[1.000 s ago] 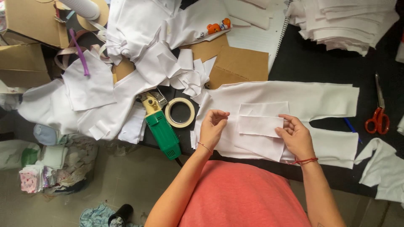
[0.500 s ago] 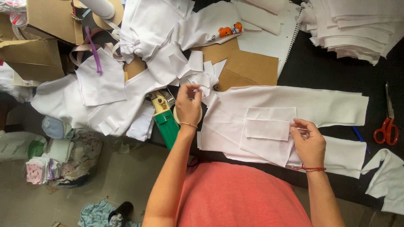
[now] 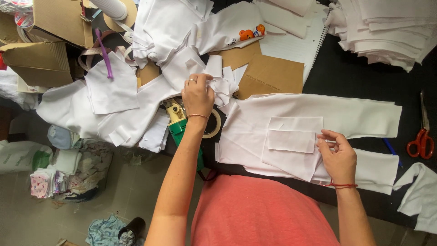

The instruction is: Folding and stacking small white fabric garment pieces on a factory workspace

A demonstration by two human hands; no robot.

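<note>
Left hand [image 3: 198,94] now on fabric scraps [image 3: 221,84]

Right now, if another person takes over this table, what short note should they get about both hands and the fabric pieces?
Left hand: reaching into the pile of small white fabric pieces beside the brown cardboard, fingers closed on one of them.
Right hand: resting on the large white cut panel, fingertips at the edge of the small rectangular patch.
Done: panel spread flat on the black table, one patch laid on it.
Left: the piece in the left hand is not yet on the panel.
Nearby: red scissors, tape roll.

Coral tee — red thread bracelet
</note>
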